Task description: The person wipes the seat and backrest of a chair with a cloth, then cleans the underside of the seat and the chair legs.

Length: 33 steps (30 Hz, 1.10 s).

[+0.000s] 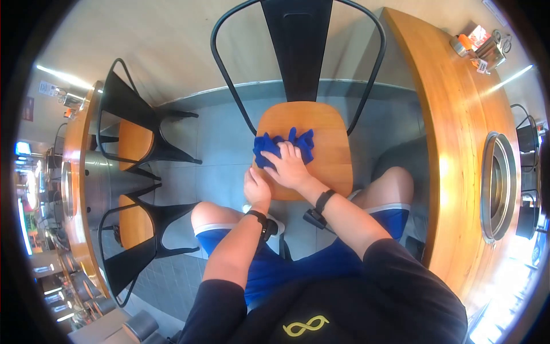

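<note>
Both hands are down on the wooden seat of a black metal chair directly ahead at twelve o'clock. The right hand lies flat with fingers spread, pressing a crumpled blue cloth onto the seat; the left hand sits just beside it at the seat's near left edge, fingers curled over the rim, though whether it grips the edge or only rests there I cannot tell. Each wrist carries a dark band. The cloth sits around the middle of the seat, bunched up, with its far folds poking out past the right hand's fingertips. Judging from this, wiping the seat is the step in hand, and the patches toward the right side and the back of the seat look not yet covered; reaching them would call for sweeping the cloth outward while the left hand steadies the chair. A curved wooden worktop runs along the three o'clock side, with a round metal grill well sunk into it and a condiment caddy at one o'clock. Two more black chairs stand at nine o'clock against another worktop. The chair's legs are hidden beneath the seat, the palm side of the cloth is covered, and the caddy's contents are too small to make out.
</note>
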### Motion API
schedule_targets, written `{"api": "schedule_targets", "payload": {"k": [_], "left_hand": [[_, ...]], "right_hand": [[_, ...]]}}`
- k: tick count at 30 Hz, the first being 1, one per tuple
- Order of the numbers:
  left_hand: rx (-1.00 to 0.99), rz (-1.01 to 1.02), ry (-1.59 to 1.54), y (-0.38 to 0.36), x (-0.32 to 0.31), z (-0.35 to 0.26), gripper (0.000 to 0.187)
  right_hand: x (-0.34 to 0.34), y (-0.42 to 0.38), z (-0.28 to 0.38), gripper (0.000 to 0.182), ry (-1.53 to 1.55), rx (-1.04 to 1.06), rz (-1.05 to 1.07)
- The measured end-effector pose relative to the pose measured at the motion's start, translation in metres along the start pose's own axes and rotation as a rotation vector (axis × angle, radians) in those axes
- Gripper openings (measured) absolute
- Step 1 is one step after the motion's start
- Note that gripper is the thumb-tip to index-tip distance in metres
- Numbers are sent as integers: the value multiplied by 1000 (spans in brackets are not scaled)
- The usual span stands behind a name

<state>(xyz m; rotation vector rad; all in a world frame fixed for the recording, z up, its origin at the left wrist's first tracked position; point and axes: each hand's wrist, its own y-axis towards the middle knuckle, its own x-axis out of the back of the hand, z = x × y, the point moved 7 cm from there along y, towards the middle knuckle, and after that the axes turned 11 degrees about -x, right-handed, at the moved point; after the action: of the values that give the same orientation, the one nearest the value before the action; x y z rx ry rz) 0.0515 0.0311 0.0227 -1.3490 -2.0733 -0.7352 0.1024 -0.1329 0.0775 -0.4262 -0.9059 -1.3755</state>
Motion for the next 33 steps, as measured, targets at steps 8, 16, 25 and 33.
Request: {"api": "schedule_targets", "payload": {"k": [8,16,25,33], "left_hand": [[33,-64,-135,4,-9,18,68],[651,435,-927,-3,2,-1,122],[581,428,-1449,-25,3,15,122],[578,324,-1243,-29,9,22,105]], "right_hand": [[25,-67,-6,38,119,-177,106],[70,-101,-32,41,-72,-497,129],[0,-56,41,33,76,201,334],[-44,18,49,50,20,265,418]]}}
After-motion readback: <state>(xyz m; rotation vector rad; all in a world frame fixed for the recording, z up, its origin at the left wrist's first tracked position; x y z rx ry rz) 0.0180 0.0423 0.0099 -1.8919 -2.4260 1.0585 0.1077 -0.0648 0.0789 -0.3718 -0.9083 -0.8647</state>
